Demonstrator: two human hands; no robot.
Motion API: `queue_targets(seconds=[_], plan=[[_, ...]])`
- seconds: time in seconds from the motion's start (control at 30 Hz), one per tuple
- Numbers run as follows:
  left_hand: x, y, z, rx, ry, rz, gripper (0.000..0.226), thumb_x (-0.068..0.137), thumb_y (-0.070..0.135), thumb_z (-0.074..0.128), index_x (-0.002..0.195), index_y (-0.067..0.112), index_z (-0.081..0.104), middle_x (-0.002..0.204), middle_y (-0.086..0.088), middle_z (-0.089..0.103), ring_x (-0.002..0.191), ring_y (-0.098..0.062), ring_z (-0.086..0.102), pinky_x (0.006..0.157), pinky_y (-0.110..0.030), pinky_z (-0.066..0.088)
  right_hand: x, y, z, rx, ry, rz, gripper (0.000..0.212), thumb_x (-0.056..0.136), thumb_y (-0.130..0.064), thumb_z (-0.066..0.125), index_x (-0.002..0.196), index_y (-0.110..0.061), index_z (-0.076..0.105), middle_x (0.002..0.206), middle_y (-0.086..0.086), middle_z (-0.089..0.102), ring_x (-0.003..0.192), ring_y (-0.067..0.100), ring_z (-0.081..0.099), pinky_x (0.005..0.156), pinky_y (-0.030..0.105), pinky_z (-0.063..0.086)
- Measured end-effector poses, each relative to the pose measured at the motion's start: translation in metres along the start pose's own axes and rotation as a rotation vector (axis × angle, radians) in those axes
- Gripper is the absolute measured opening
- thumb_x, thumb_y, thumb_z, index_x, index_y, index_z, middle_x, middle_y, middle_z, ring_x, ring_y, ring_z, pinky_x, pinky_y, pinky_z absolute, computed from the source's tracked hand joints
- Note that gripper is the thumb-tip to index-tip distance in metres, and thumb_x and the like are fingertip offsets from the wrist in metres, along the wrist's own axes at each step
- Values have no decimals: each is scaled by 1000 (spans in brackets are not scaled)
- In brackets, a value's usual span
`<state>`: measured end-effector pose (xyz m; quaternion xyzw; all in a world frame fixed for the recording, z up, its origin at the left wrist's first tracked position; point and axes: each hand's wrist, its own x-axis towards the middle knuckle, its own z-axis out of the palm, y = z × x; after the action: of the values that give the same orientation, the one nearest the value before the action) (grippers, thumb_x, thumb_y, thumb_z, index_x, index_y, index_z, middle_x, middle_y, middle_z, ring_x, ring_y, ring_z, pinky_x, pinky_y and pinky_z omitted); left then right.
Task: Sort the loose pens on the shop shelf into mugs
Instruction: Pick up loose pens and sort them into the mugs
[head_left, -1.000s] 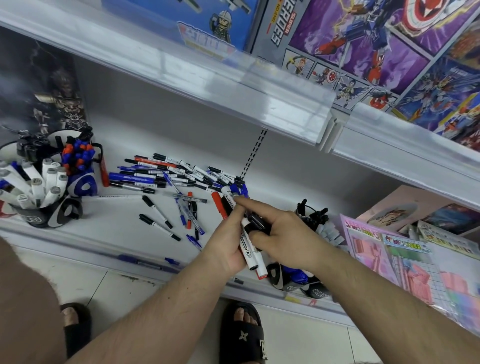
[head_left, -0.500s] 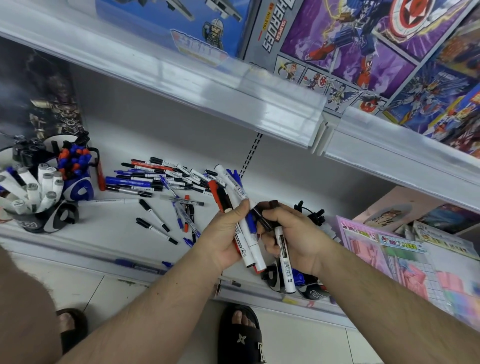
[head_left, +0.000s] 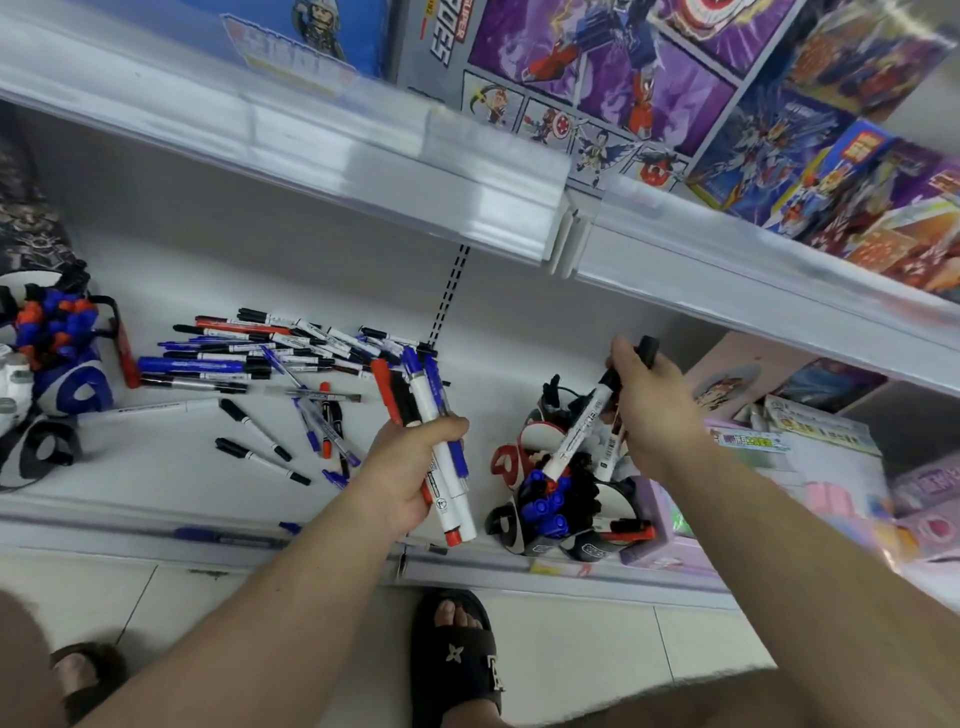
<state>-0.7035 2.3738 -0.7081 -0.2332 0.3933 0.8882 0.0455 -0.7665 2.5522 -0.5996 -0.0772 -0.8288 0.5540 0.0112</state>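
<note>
A toy box (head_left: 597, 67) above reads "SUPER". The left hand (head_left: 410, 467) clamps a bundle of markers (head_left: 436, 441). The right hand (head_left: 649, 410) grips a black-capped marker (head_left: 587, 421) over the front mug (head_left: 561, 509) of blue-capped pens. Loose pens (head_left: 260, 358) litter the white shelf (head_left: 130, 467).

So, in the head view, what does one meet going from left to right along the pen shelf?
Left mugs → loose pens → left hand with a bundle of markers → right mugs → right hand with a black marker → pink packs.
</note>
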Motion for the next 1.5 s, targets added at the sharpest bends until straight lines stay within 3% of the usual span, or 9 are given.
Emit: queue_targets(seconds=[0.13,0.27,0.43,0.7,0.9,1.0,1.13,1.27,1.5], plan=[[-5,-13,25,141,-111,-5,17,83,-5,66,76,10,60,62,-7,55,51,-16,56,47,-27,49,4,14,-13,-176,98,7,32,99,-37,46,80,-11,51,63,2,53,43,11,37,45,23,31],[-2,-24,39,252,-159,-31,17,82,-3,68,74,11,61,58,-2,59,51,-13,59,53,-25,47,17,19,-53,-286,135,-14,26,99,-36,48,92,-12,55,72,0,67,45,10,42,52,27,34],[2,-38,49,248,-91,-56,14,80,-1,70,78,11,63,61,-3,60,54,-14,60,51,-25,49,39,56,-100,-289,198,57,27,90,-34,61,100,-9,63,88,7,74,58,19,51,53,30,41],[12,-45,40,255,26,-21,13,81,1,70,76,11,63,59,-2,61,54,-15,60,57,-28,48,44,155,-87,-239,281,142,26,87,-36,72,84,-12,62,71,0,60,72,25,57,67,29,41],[19,-39,25,235,109,6,11,83,2,70,79,11,65,66,-5,60,61,-19,59,56,-27,49,58,201,-66,-274,303,215,28,72,-52,71,86,-29,62,77,2,68,68,36,68,60,52,60],[22,-36,20,245,129,15,12,83,3,70,77,12,64,66,-5,59,61,-18,58,49,-25,49,54,215,-56,-351,286,220,16,79,-37,75,83,-27,62,77,1,68,70,35,68,64,49,60],[22,-35,15,244,142,14,13,84,3,69,77,13,64,66,-4,59,63,-18,58,52,-27,50,57,230,-49,-616,260,164,30,83,-44,70,100,-19,73,94,5,70,89,28,62,79,33,51],[21,-37,15,249,153,4,13,83,3,70,79,13,64,70,-4,60,68,-19,58,63,-32,49,60,236,-49,-926,149,185,52,92,-63,47,126,-26,63,129,13,57,125,35,43,106,47,32],[21,-36,15,257,129,11,13,83,2,70,79,13,65,71,-4,60,70,-19,59,66,-32,50,50,233,-50,-1125,16,156,59,96,-64,32,138,-24,38,135,21,44,128,40,38,107,51,28]])
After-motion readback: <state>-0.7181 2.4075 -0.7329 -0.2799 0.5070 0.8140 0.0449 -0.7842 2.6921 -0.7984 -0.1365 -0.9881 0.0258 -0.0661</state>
